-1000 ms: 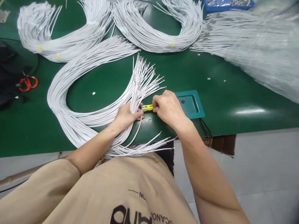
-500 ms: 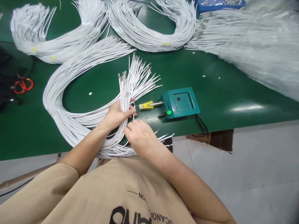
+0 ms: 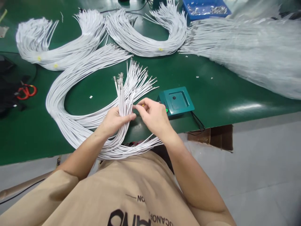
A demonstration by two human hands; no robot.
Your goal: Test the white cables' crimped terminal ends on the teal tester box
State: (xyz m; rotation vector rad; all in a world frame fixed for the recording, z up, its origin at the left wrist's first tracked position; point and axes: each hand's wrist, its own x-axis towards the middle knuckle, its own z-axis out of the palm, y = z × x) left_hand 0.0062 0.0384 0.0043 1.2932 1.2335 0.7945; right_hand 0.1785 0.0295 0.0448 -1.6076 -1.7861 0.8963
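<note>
Where the tan cloth shirt with dark lettering (image 3: 131, 188) meets the near edge of the smooth green desk (image 3: 235, 91), thin white wires sweep along that edge in a loose curve. Beyond the edge, to the right and lower down, sits an open brown cardboard box (image 3: 213, 138). Over the desk, the left hand (image 3: 115, 120) has its grip closed around an upright bunch of slim white wires with frayed metallic ends (image 3: 123, 99), the thumb pressed across the front. Just to its right, the right hand (image 3: 152, 115) keeps a narrow grip, thumb and forefinger nearly together beside the bunch; whether a wire lies between them I cannot tell. A bit of yellow shows behind those fingers. Near that hand stands a teal box-shaped device with a recessed top (image 3: 180, 102), its green light (image 3: 167, 110) partly in view. To the left, a thick curved bundle of white wires (image 3: 55, 97) arches across the desk, and red-handled scissors (image 3: 27, 92) lie well apart from it. Farther back rest two more curved white bundles with yellow marks, a clear plastic-wrapped wire bundle (image 3: 254, 56) and, farthest, a blue plastic tray (image 3: 207, 16) holding small shiny metal pieces.
</note>
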